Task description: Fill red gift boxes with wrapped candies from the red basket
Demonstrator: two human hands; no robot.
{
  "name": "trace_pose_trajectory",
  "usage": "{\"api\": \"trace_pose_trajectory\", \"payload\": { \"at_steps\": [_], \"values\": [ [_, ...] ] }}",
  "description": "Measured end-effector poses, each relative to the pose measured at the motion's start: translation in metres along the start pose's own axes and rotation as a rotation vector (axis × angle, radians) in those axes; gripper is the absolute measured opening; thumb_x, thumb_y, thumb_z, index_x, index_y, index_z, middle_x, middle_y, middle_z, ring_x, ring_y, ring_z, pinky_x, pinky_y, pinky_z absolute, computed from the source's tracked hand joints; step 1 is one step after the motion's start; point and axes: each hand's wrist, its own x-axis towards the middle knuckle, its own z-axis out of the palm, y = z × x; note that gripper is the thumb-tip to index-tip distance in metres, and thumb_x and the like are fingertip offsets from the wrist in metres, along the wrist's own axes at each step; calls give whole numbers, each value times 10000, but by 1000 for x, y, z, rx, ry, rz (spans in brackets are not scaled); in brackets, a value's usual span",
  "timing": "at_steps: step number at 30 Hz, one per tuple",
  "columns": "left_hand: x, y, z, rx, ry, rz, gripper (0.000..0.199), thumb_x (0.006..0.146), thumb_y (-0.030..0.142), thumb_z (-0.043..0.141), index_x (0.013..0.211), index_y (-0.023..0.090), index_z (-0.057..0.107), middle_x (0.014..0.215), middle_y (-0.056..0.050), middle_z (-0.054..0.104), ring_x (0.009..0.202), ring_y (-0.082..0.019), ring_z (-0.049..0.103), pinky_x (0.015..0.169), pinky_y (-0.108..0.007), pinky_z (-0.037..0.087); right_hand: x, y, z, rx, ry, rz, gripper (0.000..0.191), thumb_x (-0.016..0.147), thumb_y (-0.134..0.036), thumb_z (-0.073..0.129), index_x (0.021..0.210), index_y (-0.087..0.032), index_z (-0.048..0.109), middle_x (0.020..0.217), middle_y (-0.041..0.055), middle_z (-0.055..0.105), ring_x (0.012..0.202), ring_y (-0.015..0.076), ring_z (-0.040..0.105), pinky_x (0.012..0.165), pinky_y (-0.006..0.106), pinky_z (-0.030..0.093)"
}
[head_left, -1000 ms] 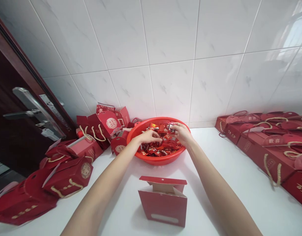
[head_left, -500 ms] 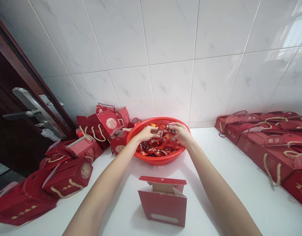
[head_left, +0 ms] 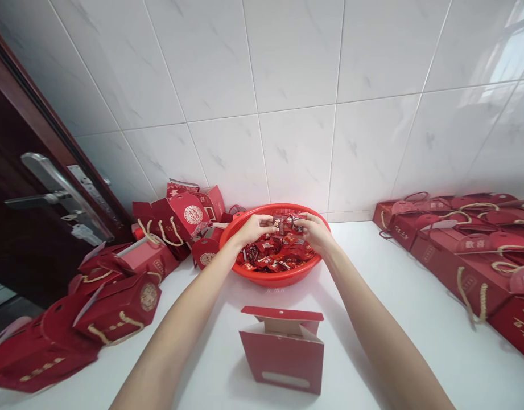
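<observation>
A red plastic basket (head_left: 274, 279) near the wall holds many red wrapped candies (head_left: 283, 259). Over its left part, my left hand (head_left: 256, 228) pinches a small dark-red wrapped candy (head_left: 277, 223) between thumb and fingers. My right hand (head_left: 315, 230), over the basket's right side, has its fingers closed on a dark wrapped candy (head_left: 296, 219). The two hands are a short gap apart. Nearer to me, between my forearms, a red paper box (head_left: 287, 359) stands upright with its top flaps open.
Several red gift boxes with rope handles (head_left: 116, 307) are heaped at the left, beside a dark door with a metal handle (head_left: 52, 171). Rows of similar closed boxes (head_left: 458, 256) line the right side. A tiled wall (head_left: 296, 154) rises behind the white table (head_left: 355, 239).
My left hand has shifted slightly up, and the candy at its fingertips has moved up and right, closer to my right hand. My right hand has hardly moved.
</observation>
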Motion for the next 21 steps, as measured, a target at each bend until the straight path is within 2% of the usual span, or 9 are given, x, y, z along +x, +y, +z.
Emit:
{"api": "trace_pose_trajectory", "payload": {
  "at_steps": [6,10,12,15,18,21],
  "values": [
    [-5,10,1,33,46,-23,214,699,346,712,813,167,680,857,-40,716,864,-204,658,844,-323,508,0,1,-1,3,5,-19,152,607,-64,674,666,-186,606,637,-16,648,625,146,629,549,262,567],
    [-4,14,1,107,122,-105,118,698,268,593,700,177,668,767,-14,695,808,-199,635,767,-300,510,0,1,-1,20,-14,-16,160,603,-52,673,666,-183,606,641,-8,653,629,156,649,545,260,560],
    [-2,13,0,96,172,-129,173,681,238,502,638,175,657,729,-11,690,745,-188,619,729,-295,508,0,1,-1,17,-18,-20,151,606,-59,672,665,-182,606,649,-2,660,638,161,654,541,261,556],
    [1,7,-1,117,239,-183,260,660,207,447,646,171,704,757,-29,726,735,-188,630,732,-295,509,-1,0,-1,6,-8,-33,132,614,-64,654,657,-179,606,646,0,655,633,164,648,545,275,557],
    [1,-1,-2,325,218,-276,240,671,175,496,661,194,735,733,-36,735,765,-202,657,743,-282,498,-2,0,0,-5,7,-37,119,624,-61,616,655,-175,606,637,-3,649,621,163,637,538,283,554],
    [-2,-8,-3,494,125,-339,128,600,119,626,572,210,712,661,-42,713,744,-237,661,739,-302,482,-2,0,1,-13,16,-31,114,629,-65,607,660,-175,604,641,-7,650,626,160,637,539,278,551]
  ]
}}
